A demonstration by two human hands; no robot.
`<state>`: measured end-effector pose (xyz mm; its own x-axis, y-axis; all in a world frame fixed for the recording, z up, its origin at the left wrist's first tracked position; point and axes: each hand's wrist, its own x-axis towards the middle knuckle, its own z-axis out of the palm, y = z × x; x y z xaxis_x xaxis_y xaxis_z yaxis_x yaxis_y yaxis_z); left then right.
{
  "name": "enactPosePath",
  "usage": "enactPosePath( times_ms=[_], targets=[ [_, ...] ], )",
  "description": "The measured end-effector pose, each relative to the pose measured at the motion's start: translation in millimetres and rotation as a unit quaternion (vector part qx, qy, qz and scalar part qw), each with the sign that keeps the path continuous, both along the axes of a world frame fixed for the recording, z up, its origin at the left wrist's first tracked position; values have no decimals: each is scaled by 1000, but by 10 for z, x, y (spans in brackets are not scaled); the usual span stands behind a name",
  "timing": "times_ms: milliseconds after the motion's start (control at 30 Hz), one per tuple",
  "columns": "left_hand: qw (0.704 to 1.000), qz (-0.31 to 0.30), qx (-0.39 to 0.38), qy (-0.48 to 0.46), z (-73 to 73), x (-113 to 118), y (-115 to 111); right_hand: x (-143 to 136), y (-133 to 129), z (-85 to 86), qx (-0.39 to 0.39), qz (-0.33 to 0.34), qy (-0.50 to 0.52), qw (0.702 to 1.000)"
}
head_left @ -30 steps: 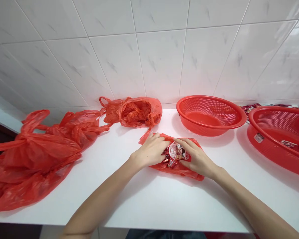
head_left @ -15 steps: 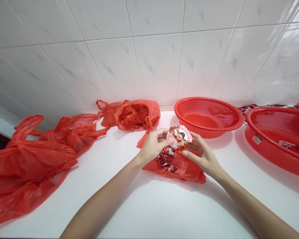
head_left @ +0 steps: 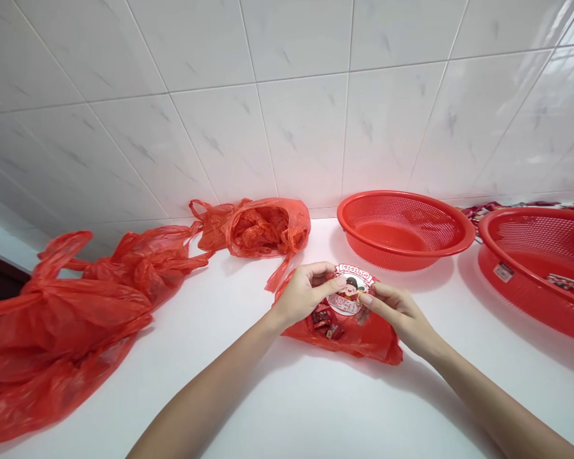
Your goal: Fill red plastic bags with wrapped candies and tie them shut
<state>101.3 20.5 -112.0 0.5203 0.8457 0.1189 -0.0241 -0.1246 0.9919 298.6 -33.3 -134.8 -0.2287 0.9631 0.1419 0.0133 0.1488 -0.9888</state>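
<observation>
A printed paper card (head_left: 347,306) with a cartoon figure and a red-and-white scalloped top is held up before me. My left hand (head_left: 306,290) grips its left side, thumb across the front. My right hand (head_left: 397,312) pinches its right edge, thumb and fingertips by a small yellowish spot that I cannot make out. Under both hands lies a spread red plastic bag (head_left: 368,347). Several small red wrapped candies (head_left: 326,320) rest on the bag, partly covered by the card and my left hand.
Behind my hands stands a red plastic colander (head_left: 406,255), with a larger red basket (head_left: 516,280) holding printed pieces at right. An open red bag (head_left: 268,226) sits by the tiled wall. Bunched red bags (head_left: 62,344) lie left. Colourful packets (head_left: 488,209) line the wall.
The card has turned, so its cartoon figure now stands upright and its scalloped band is at the top. My right hand has closed in from beside it to pinch its edge.
</observation>
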Motion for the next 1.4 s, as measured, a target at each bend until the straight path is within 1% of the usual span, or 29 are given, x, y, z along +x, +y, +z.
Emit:
enactPosePath(
  times_ms=[167,333,600,1133,1400],
  targets=[
    [1000,21,8,10,4,-8,-4,-1,1,-3,13,-19,-2,1000],
    [1000,26,-1,14,-14,-8,5,12,12,-24,19,-36,4,999],
    [995,59,20,76,-15,-5,8,3,-15,-28,-17,-34,8,999],
    [995,57,28,77,1,-2,-4,26,-15,-55,-35,-22,21,999],
    [994,59,35,81,-11,-3,-1,27,-24,-35,-29,-36,19,999]
  ],
)
